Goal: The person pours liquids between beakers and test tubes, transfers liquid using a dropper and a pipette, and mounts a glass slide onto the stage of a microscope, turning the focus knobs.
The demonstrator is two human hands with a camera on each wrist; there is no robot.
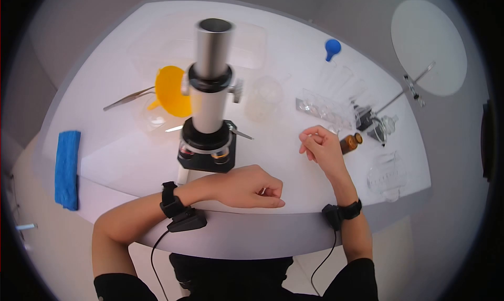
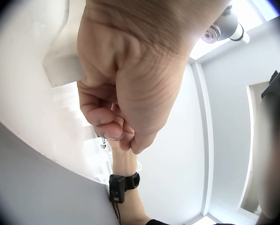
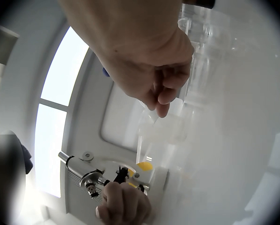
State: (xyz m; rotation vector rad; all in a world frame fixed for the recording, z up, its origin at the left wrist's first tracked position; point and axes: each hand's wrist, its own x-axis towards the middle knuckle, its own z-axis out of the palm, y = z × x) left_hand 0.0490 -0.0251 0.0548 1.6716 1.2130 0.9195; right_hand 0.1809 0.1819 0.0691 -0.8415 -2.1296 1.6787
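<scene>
My left hand (image 1: 249, 188) is by the table's front edge, fingers curled in and thumb against them; nothing shows in its grip. Just beyond its wrist stands a white and black microscope (image 1: 207, 109), its tube upright. In the left wrist view the left hand (image 2: 130, 89) covers much of the table. Farther right, my right hand (image 1: 323, 146) is raised over the table, thumb and fingertips together. From its fingertips in the right wrist view pokes a thin clear piece (image 3: 153, 115), its kind unclear. A brown glass bottle (image 1: 352, 143) is beside the right hand.
A yellow funnel (image 1: 170, 91), tweezers (image 1: 128, 99) and a blue cloth (image 1: 67, 169) lie to the left. Rightward are a clear rack (image 1: 323, 111), a blue rubber bulb (image 1: 332, 48), a metal stand (image 1: 367, 122) and a glass beaker (image 1: 386, 175).
</scene>
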